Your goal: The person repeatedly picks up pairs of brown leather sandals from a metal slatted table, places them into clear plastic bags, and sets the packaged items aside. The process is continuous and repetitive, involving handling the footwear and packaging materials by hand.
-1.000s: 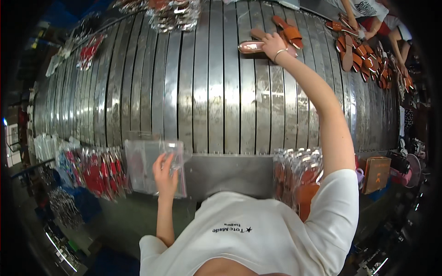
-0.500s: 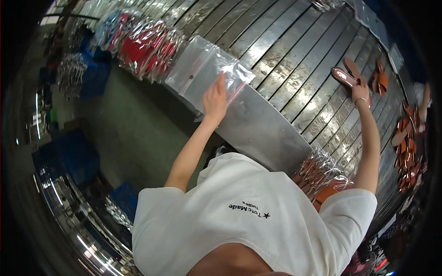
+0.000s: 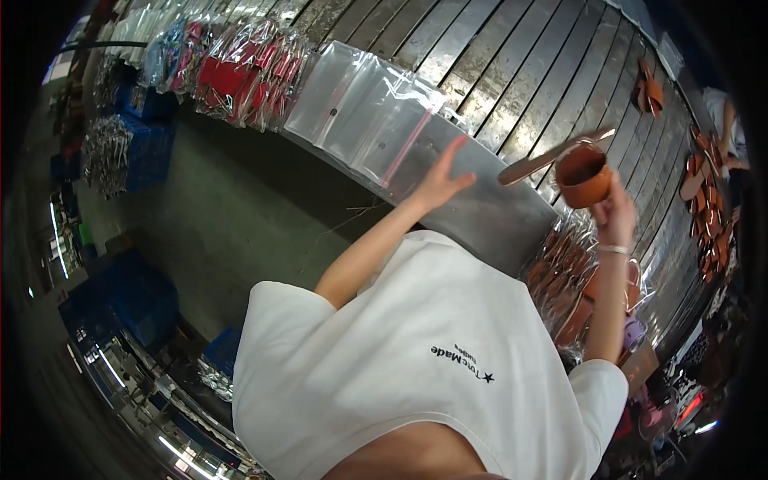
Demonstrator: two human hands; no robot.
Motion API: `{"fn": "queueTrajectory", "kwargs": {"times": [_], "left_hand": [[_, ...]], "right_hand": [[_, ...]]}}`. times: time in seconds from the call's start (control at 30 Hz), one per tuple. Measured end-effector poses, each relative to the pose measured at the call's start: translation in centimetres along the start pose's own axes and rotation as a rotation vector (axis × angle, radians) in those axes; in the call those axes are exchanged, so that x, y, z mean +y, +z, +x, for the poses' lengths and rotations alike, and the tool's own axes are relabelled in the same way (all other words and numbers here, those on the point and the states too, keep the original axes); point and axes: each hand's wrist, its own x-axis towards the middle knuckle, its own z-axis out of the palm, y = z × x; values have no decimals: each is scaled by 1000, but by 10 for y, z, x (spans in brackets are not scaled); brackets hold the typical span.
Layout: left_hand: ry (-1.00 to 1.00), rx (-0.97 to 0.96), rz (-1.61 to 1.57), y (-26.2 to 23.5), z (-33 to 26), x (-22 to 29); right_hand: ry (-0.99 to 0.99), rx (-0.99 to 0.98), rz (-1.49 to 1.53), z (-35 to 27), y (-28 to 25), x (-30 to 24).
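Close to the person's white T-shirt [image 3: 400, 352], the left hand [image 3: 440, 182] is spread wide, thumb and forefinger apart, and appears to hold nothing. It has come off the clear bags [image 3: 352, 120] and now hangs over the bare metal ledge [image 3: 488, 212], just right of them. The bags lie flat and overlapping, with no sandal visible inside the uppermost ones.

To the right, the right hand [image 3: 616, 212] is narrowed on a brown sandal [image 3: 582, 180], gripping it beside the strap. The sandal has been lifted off the slats and drawn nearer, its sole tilted toward the left hand; it is now well within reach of both hands. Whether a second one is held with it, the blur does not tell.

Bagged brown sandals [image 3: 560, 260] crowd the ledge beside the right forearm, narrowing the room there. At the left end, bagged red goods [image 3: 240, 72] stand packed just past the bags.

Farther off, on the slatted metal surface [image 3: 512, 88], other brown footwear [image 3: 650, 92] lies well apart from the hands. Beyond, at far right, a sandal heap [image 3: 704, 216] lies near another person's sleeve [image 3: 716, 104].
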Motion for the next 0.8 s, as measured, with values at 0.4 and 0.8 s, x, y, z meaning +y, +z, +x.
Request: {"fn": "queueTrajectory", "kwargs": {"times": [0.4, 0.8], "left_hand": [[-522, 33, -1074, 31, 15, 21], [-423, -289, -1212, 2, 1, 29]], "right_hand": [[-295, 266, -220, -70, 13, 162], [182, -543, 62, -63, 50, 209]]}}
